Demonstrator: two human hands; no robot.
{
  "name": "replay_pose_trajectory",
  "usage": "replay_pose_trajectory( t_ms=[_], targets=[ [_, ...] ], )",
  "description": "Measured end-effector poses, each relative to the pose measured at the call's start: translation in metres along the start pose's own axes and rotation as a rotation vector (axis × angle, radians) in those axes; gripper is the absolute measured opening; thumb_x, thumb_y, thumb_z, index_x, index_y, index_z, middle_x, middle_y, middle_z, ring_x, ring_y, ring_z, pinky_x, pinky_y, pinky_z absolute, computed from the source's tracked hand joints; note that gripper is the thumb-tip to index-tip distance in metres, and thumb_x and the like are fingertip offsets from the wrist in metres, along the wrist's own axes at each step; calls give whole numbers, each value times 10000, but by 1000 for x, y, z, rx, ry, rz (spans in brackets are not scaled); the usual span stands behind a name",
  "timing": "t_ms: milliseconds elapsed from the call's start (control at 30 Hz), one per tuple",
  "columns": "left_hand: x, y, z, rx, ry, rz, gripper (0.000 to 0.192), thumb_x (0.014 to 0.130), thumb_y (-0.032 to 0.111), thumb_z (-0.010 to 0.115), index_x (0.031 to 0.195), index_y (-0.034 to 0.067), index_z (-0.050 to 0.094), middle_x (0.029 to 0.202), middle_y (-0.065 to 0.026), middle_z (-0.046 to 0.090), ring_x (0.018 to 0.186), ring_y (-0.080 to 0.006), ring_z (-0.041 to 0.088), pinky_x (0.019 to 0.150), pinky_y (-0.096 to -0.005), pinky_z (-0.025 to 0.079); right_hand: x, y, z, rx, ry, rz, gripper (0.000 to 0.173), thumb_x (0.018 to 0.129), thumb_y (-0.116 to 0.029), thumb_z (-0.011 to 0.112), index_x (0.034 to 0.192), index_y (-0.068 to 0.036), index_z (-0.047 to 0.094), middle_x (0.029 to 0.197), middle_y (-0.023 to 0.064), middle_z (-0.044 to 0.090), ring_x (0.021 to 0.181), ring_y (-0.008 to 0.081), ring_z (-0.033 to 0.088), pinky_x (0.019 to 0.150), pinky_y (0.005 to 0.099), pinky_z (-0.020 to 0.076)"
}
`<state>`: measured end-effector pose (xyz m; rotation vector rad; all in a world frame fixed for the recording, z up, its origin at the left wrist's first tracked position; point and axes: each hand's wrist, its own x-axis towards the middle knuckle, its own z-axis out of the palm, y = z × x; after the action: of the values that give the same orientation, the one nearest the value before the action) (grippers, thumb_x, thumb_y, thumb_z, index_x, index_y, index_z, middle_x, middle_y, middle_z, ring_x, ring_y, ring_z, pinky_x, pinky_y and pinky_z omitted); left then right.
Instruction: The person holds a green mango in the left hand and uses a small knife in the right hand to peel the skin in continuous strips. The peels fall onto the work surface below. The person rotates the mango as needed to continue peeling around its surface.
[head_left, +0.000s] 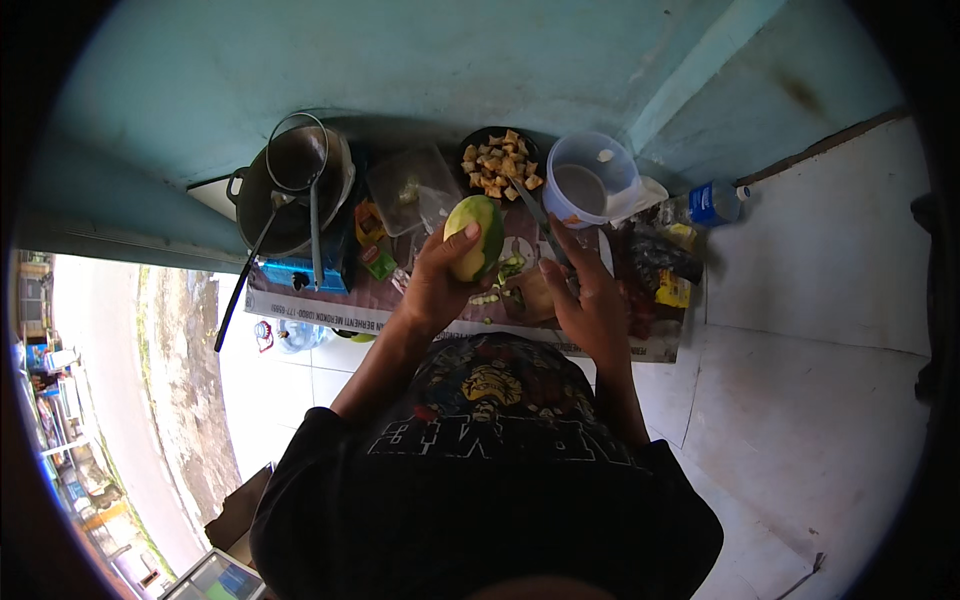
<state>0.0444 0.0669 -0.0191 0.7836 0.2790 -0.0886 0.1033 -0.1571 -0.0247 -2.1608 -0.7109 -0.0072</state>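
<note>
My left hand (442, 281) grips a partly peeled green mango (474, 238), its pale yellow-green flesh facing up and dark green skin on the right side. In my right hand (589, 296) is a knife (541, 217), its blade pointing up and left, apart from the fruit. Below the hands, green peelings (511, 264) lie by a wooden cutting board (531, 295), which my right hand partly hides. Behind the knife tip, a dark bowl holds browned fried pieces (501, 161).
A wok (259, 199) with a strainer (315, 195) and ladle sits on a blue stove (322, 276) at left. A clear plastic container (382, 202), a translucent tub (559, 199), a plastic bottle (716, 204) and several packets surround the work area. A wall stands behind.
</note>
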Motion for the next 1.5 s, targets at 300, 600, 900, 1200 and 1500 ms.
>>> replay_pose_trajectory(
  t_ms=[300,600,900,1200,1500],
  targets=[
    [-10,6,9,491,35,246,657,916,110,823,1480,3,505,1199,-93,667,1099,-178,667,901,-346,582,-6,22,34,134,95,-100,496,1059,-155,664,1531,-54,550,968,160,670,865,282,655,795,404,514],
    [-16,11,0,65,-231,59,585,1067,460,576,1443,18,498,1205,-155,681,1030,-261,728,766,-334,581,-7,-3,14,457,-37,170,488,1065,-168,665,1506,8,554,1158,188,714,983,223,686,853,335,530],
    [-2,1,-2,-323,-303,-6,638,1131,559,363,1528,69,463,1196,-161,670,780,-182,593,608,-302,443,0,-38,-15,398,-4,-151,461,1032,-125,669,1479,-31,607,1015,92,706,907,177,657,766,331,509],
    [-1,7,3,-285,-380,0,649,1113,618,354,1286,37,583,1037,-160,670,539,-114,607,364,-169,430,-5,-57,-23,336,-148,-264,431,997,-109,734,1423,-156,695,932,93,675,744,166,655,618,303,504],
    [-9,11,29,-289,8,-54,756,1024,758,441,1105,44,675,848,-86,712,503,-108,584,372,-214,387,-5,-66,-18,240,-29,-277,447,992,-124,745,1432,-183,693,955,117,690,807,226,724,650,340,571]
  ],
)
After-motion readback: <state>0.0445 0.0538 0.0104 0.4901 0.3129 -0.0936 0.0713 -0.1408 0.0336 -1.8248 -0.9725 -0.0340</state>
